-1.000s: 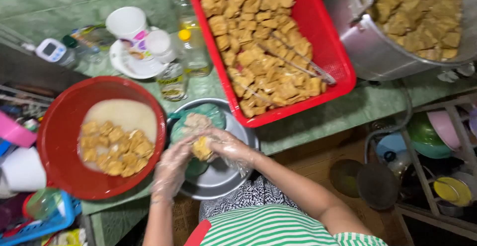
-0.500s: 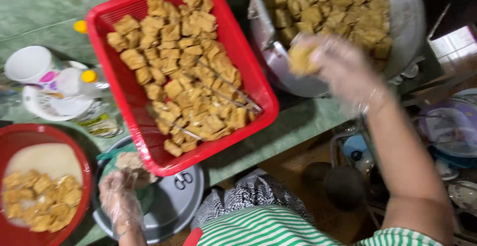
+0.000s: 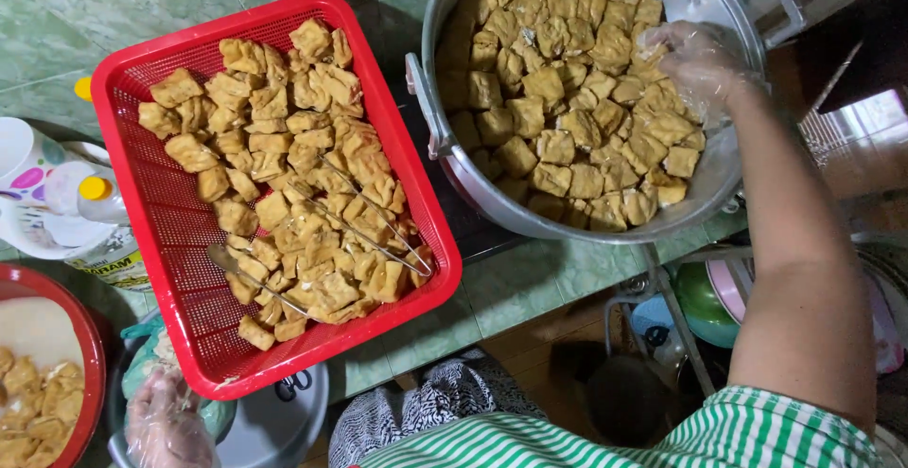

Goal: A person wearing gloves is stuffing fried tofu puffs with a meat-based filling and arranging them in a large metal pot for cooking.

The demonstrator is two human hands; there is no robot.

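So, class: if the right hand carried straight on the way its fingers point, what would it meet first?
The right hand reaches leftward into the big metal pot, so it would probably meet the piled fried tofu pieces first. Depth is unclear; it may already be touching them.

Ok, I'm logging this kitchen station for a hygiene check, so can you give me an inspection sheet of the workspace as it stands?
Surface: green tiled counter, crowded.
Job's things: big metal pot heaped with fried tofu pieces; red mesh basket with more pieces and metal tongs.
Clutter: yellow-capped bottle, white cup, red bowl of tofu, metal plate.
Hands: right hand, in a clear glove, in the pot on the tofu; left hand, gloved, low by the plate; fingers' hold unclear.
Cables: nothing seen.
Surroundings: rack with coloured bowls under the counter.
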